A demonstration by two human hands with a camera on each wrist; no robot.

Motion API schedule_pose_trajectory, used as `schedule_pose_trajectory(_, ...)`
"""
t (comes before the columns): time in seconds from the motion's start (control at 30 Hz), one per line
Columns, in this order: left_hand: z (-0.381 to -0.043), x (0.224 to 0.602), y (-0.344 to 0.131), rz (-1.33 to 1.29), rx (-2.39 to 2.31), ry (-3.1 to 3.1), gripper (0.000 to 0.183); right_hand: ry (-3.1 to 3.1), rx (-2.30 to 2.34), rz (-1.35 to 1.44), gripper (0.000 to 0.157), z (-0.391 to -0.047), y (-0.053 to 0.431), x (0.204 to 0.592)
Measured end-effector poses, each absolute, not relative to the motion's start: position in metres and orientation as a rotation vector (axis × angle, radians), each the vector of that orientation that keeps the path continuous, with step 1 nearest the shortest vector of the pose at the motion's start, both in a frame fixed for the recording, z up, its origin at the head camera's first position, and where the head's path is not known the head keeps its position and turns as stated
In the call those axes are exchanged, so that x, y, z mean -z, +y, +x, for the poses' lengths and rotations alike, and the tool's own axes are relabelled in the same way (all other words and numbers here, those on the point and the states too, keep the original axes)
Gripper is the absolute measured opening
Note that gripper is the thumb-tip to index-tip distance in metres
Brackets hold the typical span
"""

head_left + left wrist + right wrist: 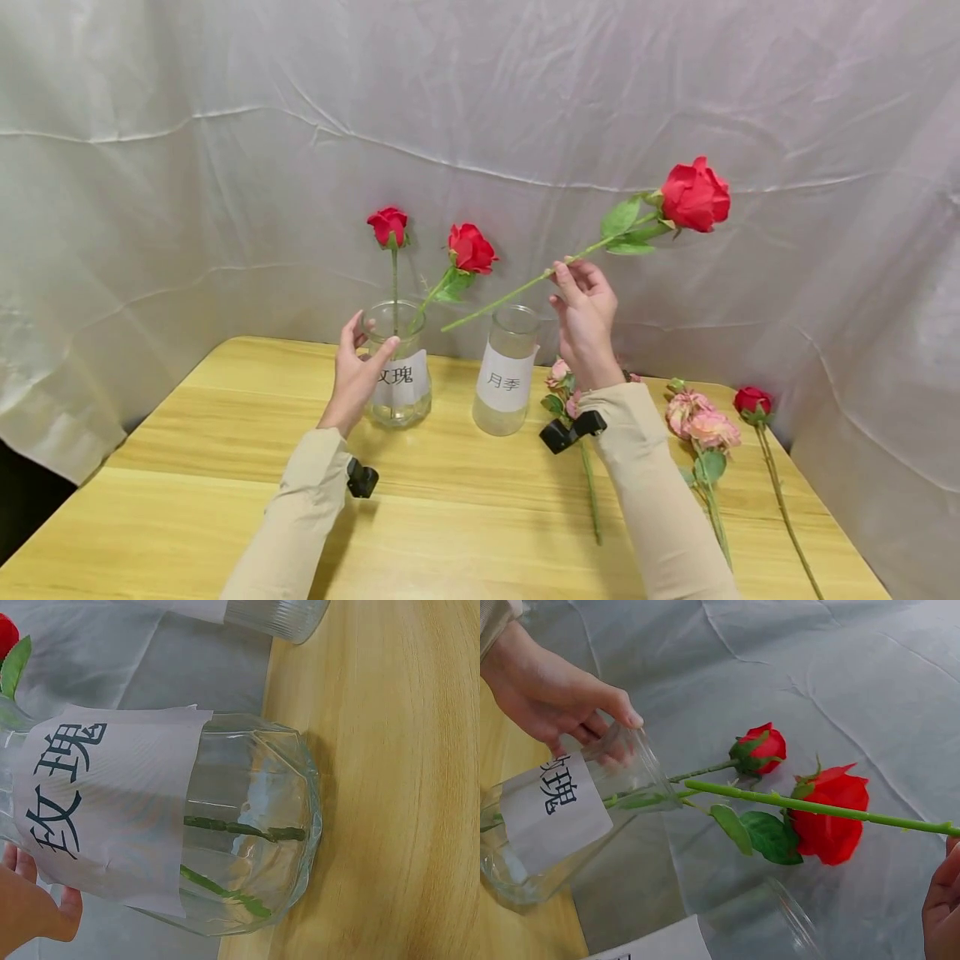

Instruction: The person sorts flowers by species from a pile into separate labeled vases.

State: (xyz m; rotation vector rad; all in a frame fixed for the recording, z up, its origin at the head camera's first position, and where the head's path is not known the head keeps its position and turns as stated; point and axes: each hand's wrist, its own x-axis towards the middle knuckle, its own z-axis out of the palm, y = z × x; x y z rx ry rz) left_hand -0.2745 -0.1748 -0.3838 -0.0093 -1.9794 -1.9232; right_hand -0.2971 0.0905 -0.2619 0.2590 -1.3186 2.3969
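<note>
My left hand (356, 371) grips the neck of a wide glass vase (401, 412), thumb at the near side and fingers behind. Its paper label (112, 802) bears Chinese characters. Two red roses stand in it, one upright rose (387, 227) and one leaning rose (472, 248); their stem ends show near the vase bottom in the left wrist view. My right hand (588, 321) pinches the green stem of another red rose (696, 195) in the air. That stem slants down leftward, its cut end (694, 784) overlapping the vase mouth in the right wrist view.
A narrower glass vase (501, 421) with a label stands right of the first. On the wooden table's (450, 533) right side lie pink flowers (701, 421), another pink flower (558, 373) partly behind my right arm, and a red rose (753, 402). Grey cloth (480, 100) hangs behind.
</note>
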Motion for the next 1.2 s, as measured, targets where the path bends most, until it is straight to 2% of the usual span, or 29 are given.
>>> schedule_pose_trajectory(0.83, -0.272, 0.383, -0.174, 0.006, 1.906, -1.966, 0.077, -1.470, -2.283, 0.282, 0.013, -0.310, 0.007, 0.269)
schedule_pose_trajectory(1.2, -0.270, 0.382, -0.174, 0.003, 1.899, -1.965, 0.077, -1.516, -2.245, 0.337, 0.005, -0.307, -0.015, 0.273)
